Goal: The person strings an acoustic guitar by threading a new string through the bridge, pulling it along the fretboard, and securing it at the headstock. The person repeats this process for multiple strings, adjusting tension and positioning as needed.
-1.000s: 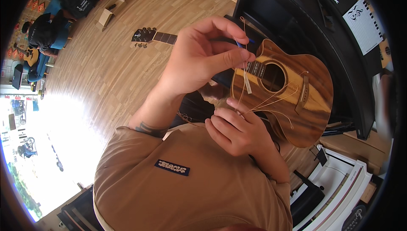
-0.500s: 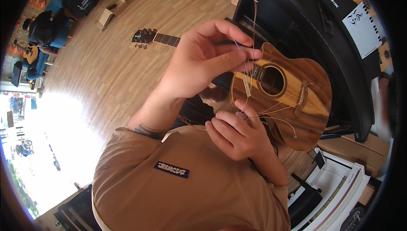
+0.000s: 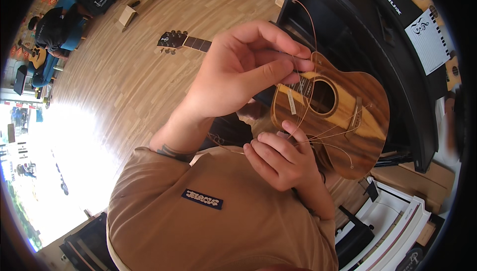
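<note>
My left hand (image 3: 248, 67) is raised in front of the guitar, thumb and fingers pinched on thin bronze guitar strings (image 3: 314, 25). One of them arcs up above my fingertips and ends in a small bend. Lower and nearer my chest, my right hand (image 3: 280, 159) is curled round the strings, its index finger raised. Loose string ends (image 3: 338, 146) fan out rightward from this fist, and more trail off to its left. Behind the hands is a brown striped-wood acoustic guitar (image 3: 367, 89), soundhole facing up. My left hand covers part of its neck; the dark headstock (image 3: 172, 40) shows beyond.
A black cabinet or stand (image 3: 417, 122) curves along the guitar's right side. A spiral notepad (image 3: 426, 40) lies on top of it. White keyboard-like equipment (image 3: 397, 226) stands at lower right. An open cardboard box (image 3: 128, 16) sits on the wooden floor; a person (image 3: 52, 35) is at far left.
The string end above my left fingertips has swung into a wider arc. Both hands keep their grip and have shifted slightly; the whole view has moved a little.
</note>
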